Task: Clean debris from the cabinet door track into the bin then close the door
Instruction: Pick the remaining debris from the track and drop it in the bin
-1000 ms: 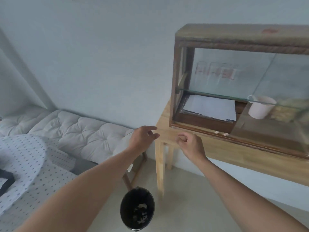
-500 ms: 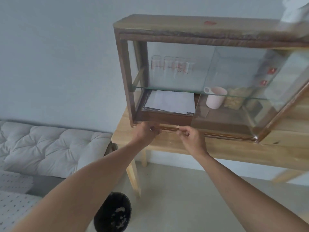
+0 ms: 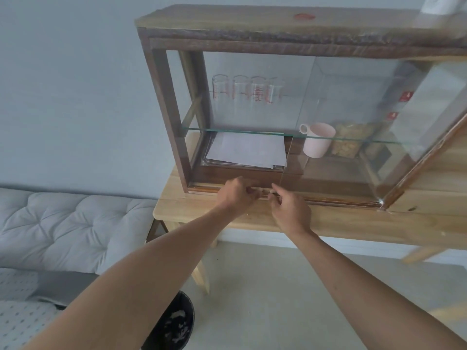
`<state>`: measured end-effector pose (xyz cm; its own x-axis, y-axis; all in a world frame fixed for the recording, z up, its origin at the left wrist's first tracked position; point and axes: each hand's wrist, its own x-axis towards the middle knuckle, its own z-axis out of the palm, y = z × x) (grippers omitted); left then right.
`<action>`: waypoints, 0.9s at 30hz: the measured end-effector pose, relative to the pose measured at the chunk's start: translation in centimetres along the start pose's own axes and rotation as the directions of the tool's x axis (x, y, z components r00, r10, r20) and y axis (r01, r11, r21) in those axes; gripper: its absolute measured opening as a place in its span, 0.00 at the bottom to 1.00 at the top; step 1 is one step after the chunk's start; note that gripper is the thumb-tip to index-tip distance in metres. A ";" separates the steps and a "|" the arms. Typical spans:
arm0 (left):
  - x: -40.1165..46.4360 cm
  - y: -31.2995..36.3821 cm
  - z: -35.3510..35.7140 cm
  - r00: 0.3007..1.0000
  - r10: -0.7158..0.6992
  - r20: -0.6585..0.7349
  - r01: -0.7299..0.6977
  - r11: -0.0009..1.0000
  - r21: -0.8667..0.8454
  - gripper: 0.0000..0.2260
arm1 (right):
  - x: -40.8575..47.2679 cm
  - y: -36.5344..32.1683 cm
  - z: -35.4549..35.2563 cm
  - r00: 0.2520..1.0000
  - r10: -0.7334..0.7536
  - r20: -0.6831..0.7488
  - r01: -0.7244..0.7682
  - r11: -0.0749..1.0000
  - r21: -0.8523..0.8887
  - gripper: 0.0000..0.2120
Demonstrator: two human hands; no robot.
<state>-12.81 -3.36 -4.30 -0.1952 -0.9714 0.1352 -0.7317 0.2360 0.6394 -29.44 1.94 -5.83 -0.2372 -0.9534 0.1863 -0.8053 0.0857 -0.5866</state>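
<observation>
Debris in the track [image 3: 328, 199] wants pinching clean: left hand [image 3: 236, 195] and right hand [image 3: 290, 210], fingers curled together there, should lift every crumb before crossing to the bin [image 3: 174, 324].

A dark wooden glass-fronted cabinet [image 3: 166, 102] is set on a pale wooden table [image 3: 328, 223]. Inside, 4 clear measuring glasses [image 3: 246, 93] are placed above a stack of white paper [image 3: 246, 150], left of a pale pink mug [image 3: 317, 144]. A round black bin [image 3: 174, 327] is placed on the floor below the table's left end.
</observation>
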 end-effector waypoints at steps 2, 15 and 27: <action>0.1 0.2 0.1 1.000 -0.005 -0.005 0.006 1.000 0.016 0.10 | 0.1 -0.1 0.1 1.000 -0.025 -0.011 0.024 0.994 -0.102 0.18; 0.3 1.0 -0.4 0.997 -0.067 0.043 0.066 0.998 0.019 0.03 | 0.0 -0.3 0.1 0.998 -0.021 -0.066 0.017 0.998 -0.058 0.09; -0.4 -0.9 -1.6 0.998 -0.057 -0.002 0.057 0.997 -0.059 0.04 | -1.0 -0.6 -0.3 0.997 -0.032 -0.068 0.037 0.996 0.083 0.09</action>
<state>-11.05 -3.26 -3.75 -0.1516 -0.9834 0.1000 -0.7018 0.1784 0.6897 -28.88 2.97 -5.41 -0.2482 -0.9337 0.2580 -0.7655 0.0258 -0.6430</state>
